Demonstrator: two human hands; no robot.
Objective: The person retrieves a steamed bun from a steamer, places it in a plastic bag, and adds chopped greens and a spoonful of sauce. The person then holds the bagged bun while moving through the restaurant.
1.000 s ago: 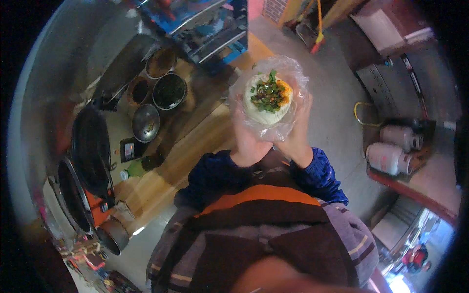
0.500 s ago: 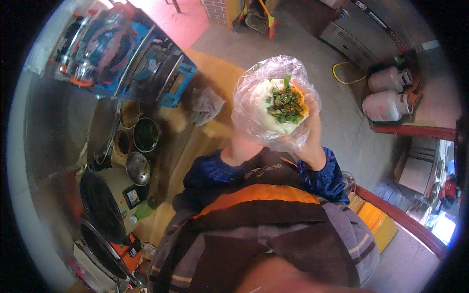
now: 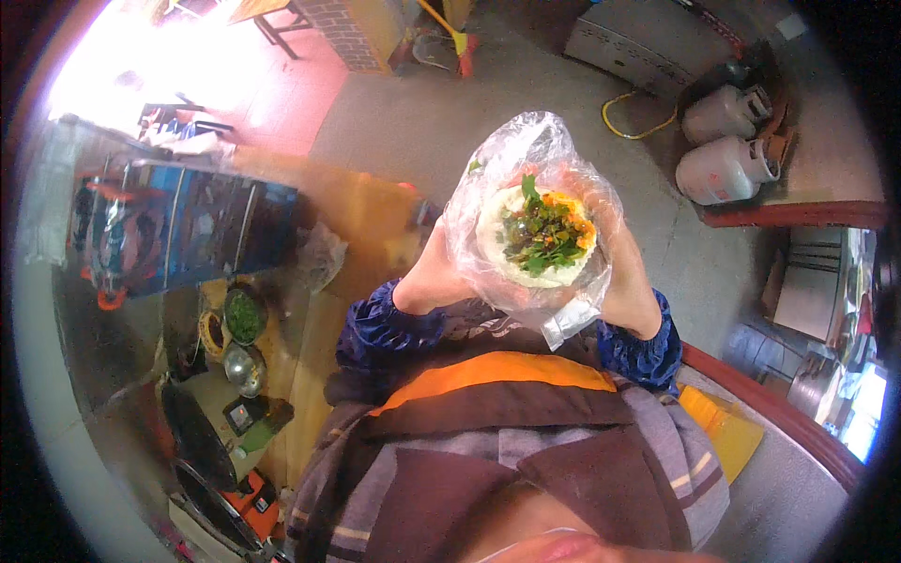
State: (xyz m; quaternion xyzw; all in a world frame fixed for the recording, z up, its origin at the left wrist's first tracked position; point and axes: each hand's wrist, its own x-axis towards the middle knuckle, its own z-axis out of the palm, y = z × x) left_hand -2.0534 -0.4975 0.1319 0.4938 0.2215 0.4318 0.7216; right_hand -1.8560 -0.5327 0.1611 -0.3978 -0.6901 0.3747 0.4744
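Observation:
A clear plastic bag (image 3: 511, 141) is up in front of my chest, with my left hand (image 3: 445, 267) and my right hand (image 3: 627, 267) gripping it from either side. Inside it shows a round white food (image 3: 490, 233), topped with chopped green herbs (image 3: 544, 246) and an orange sauce (image 3: 579, 220). Whether a bowl lies under the food I cannot tell. Both hands are curled round the bag, and most fingers are hidden behind the crinkled plastic. A whitish corner of the bag (image 3: 571, 319) hangs toward me.
On the left, the counter (image 3: 305, 375) bears a bowl of chopped greens (image 3: 246, 314), a metal bowl (image 3: 244, 368), a green bottle (image 3: 253, 439) and a dark round pan (image 3: 195, 427). A blue-framed rack (image 3: 216, 225) stands beyond. Gas cylinders (image 3: 718, 172) and a broom (image 3: 462, 47) are farther off.
My view has swung, bringing in more of the bright area at far left. Both hands still grip the bag, and its whitish near corner now shows more plainly.

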